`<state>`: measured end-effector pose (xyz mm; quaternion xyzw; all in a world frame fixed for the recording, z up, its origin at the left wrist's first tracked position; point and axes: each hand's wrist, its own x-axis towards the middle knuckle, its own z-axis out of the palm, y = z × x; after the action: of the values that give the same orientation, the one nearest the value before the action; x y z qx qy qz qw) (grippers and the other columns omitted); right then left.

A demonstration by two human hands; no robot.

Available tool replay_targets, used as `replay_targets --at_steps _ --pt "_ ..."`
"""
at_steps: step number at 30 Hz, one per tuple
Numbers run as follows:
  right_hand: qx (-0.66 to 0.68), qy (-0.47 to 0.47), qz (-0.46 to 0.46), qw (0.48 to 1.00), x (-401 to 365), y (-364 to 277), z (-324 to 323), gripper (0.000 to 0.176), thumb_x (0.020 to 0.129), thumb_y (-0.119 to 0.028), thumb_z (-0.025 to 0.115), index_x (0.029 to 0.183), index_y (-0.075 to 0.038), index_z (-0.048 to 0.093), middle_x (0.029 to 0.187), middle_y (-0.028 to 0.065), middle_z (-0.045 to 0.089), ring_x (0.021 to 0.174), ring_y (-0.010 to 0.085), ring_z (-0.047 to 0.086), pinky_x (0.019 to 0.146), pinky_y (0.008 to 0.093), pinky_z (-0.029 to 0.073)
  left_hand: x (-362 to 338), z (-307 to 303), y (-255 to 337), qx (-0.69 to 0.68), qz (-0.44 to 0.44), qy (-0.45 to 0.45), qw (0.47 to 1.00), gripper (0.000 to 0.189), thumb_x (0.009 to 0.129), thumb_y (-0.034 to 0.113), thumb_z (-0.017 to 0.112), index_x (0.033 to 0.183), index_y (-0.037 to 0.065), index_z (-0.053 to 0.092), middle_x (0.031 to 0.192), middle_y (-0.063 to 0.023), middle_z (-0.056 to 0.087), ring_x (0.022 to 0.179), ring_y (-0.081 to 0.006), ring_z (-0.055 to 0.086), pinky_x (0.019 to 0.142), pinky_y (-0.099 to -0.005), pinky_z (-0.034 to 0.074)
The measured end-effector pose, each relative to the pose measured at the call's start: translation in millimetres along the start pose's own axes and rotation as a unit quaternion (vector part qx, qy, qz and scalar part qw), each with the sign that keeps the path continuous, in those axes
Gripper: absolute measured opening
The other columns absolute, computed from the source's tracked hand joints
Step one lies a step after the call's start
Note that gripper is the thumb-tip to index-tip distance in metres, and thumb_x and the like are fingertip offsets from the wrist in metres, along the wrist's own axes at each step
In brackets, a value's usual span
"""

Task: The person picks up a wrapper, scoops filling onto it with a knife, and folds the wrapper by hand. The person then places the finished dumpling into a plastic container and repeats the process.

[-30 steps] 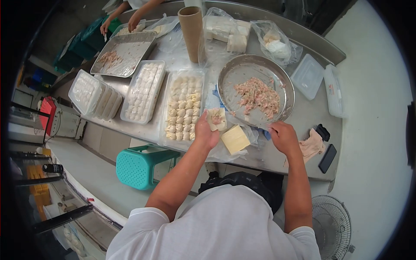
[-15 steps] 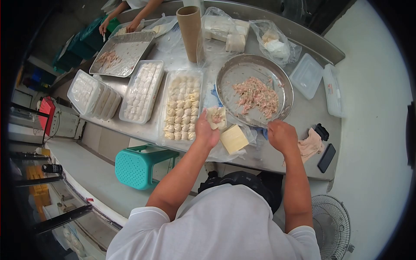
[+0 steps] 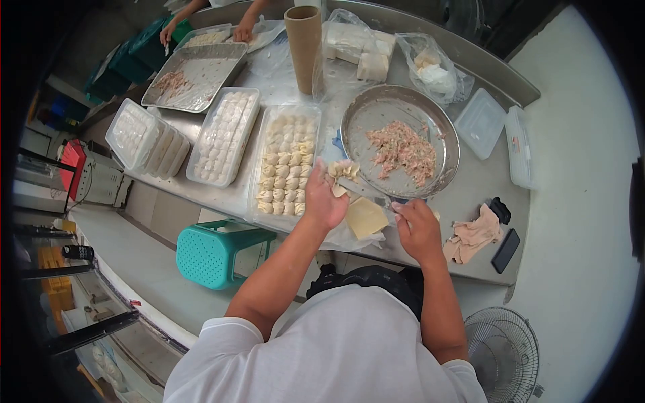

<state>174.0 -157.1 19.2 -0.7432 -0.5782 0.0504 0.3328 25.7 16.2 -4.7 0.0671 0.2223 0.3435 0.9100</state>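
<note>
I see my left hand (image 3: 326, 199) curled, gripping a pale, crumpled dumpling (image 3: 344, 169); right of it, my right hand (image 3: 418, 230) clasps a thin tool (image 3: 351, 185).

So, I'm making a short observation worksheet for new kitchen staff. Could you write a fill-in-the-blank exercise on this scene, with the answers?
1. The larger heap of minced filling lies in a metal pan whose shape is ____.
2. The crinkled wrapper is held in the person's ____ hand.
3. The cardboard tube is standing ____, not lying flat.
4. At the lower right, past the table, is a wire-caged ____.

Missing words: round; left; upright; fan.
</note>
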Motion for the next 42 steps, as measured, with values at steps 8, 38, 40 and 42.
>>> replay_targets --at_steps 8,38,40,42 --pt "0.092 -0.013 0.034 0.995 5.9 -17.7 -31.1 0.018 0.082 -0.004 0.066 0.099 -0.004 0.071 0.088 0.0119 0.063 0.079 0.0301 0.063 0.069 0.0367 0.051 -3.5 -18.4 -3.3 0.357 0.039 -0.065 0.931 0.043 0.091 0.010 0.064 0.131 0.004 0.050 0.125 -0.0104 0.061 0.115 -0.0228 0.060 0.098 -0.0356 0.047" --pt "0.687 -0.058 0.359 0.629 2.7 -25.2 54.5 0.023 0.090 -0.015 0.067 0.107 -0.006 0.054 0.072 -0.0035 0.052 0.046 0.0027 0.035 0.041 0.0212 0.031 -21.0 -10.0 25.5 0.686 0.242 -0.299 0.617 0.031 0.082 0.006 0.074 0.110 0.004 0.063 0.111 -0.0128 0.064 0.097 -0.0260 0.065 0.083 -0.0353 0.053" --pt "0.665 -0.068 0.367 0.647 4.1 -32.4 49.4 0.026 0.090 -0.016 0.067 0.110 -0.005 0.055 0.076 -0.0010 0.057 0.046 0.0024 0.034 0.041 0.0208 0.031 -4.6 -17.4 49.0 0.743 0.225 -0.292 0.559 0.025 0.079 0.007 0.076 0.101 0.004 0.065 0.100 -0.0110 0.067 0.091 -0.0261 0.066 0.081 -0.0351 0.053" --pt "0.643 -0.078 0.377 0.662 0.5 -33.7 47.1 0.029 0.090 -0.016 0.067 0.113 -0.004 0.055 0.079 0.0015 0.061 0.047 0.0022 0.034 0.041 0.0204 0.031 13.9 -19.4 82.4 0.792 0.208 -0.217 0.531 0.020 0.080 0.008 0.075 0.096 0.003 0.064 0.096 -0.0115 0.068 0.089 -0.0260 0.067 0.079 -0.0341 0.052"
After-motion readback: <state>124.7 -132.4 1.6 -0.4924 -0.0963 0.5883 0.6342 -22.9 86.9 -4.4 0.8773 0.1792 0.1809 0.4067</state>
